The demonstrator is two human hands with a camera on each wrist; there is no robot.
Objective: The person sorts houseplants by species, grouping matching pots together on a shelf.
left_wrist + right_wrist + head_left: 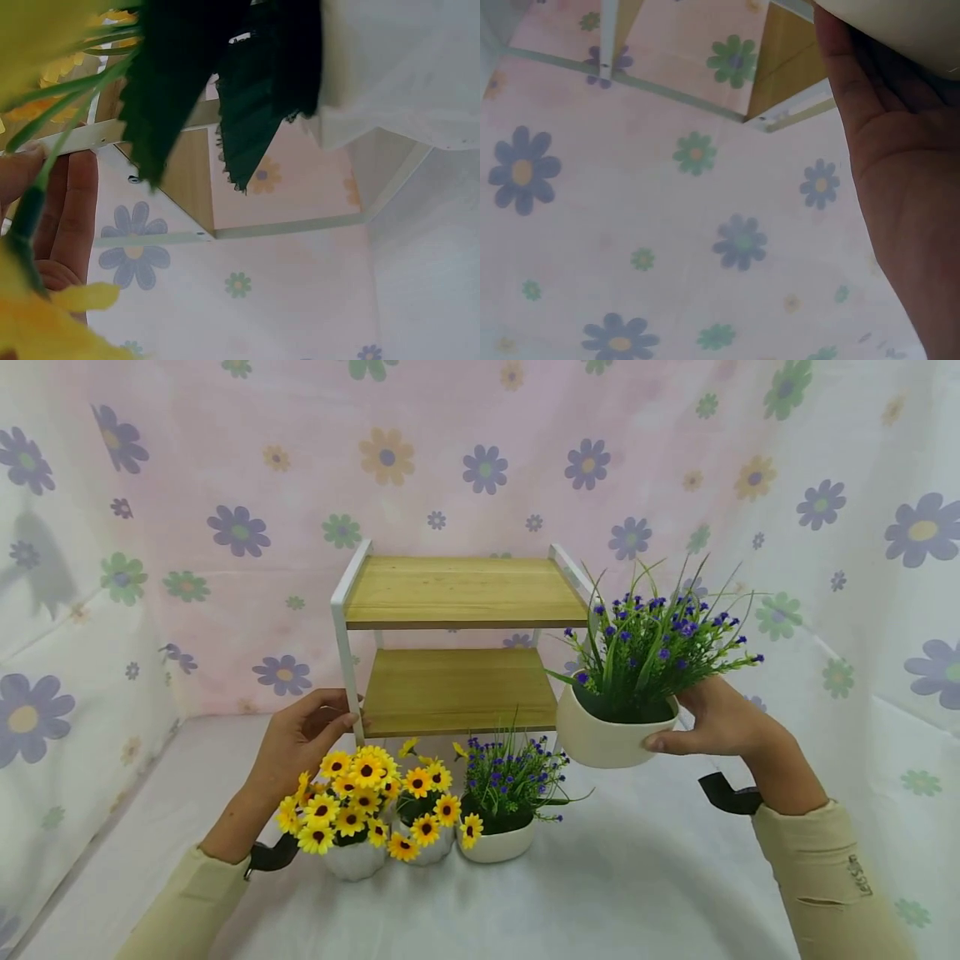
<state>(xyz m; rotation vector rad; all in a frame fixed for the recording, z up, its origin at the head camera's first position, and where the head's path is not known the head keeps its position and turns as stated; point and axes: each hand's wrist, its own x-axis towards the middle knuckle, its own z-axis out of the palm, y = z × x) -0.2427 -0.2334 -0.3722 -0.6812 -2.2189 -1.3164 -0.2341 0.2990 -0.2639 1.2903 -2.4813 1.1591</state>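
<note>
In the head view, we see the right hand (716,722) gripping a cream pot (611,742) off the table, at the shelf's right side; purple flowers (667,627) and grassy leaves fill it. The left hand (296,735) pinches the left post of the wooden shelf (457,589). Before the shelf stand a white pot (356,862) and another white pot (433,852), both with yellow flowers, then a second cream pot (498,847) with purple ones. White cloth (615,893) lies beneath, and a flower-printed curtain (450,410) hangs around.

In the left wrist view, leaves (176,97) and petals partly cover the thumb and fingers at the shelf's frame.

In the right wrist view, we see the palm below the pot; the fingertips are hidden.
</note>
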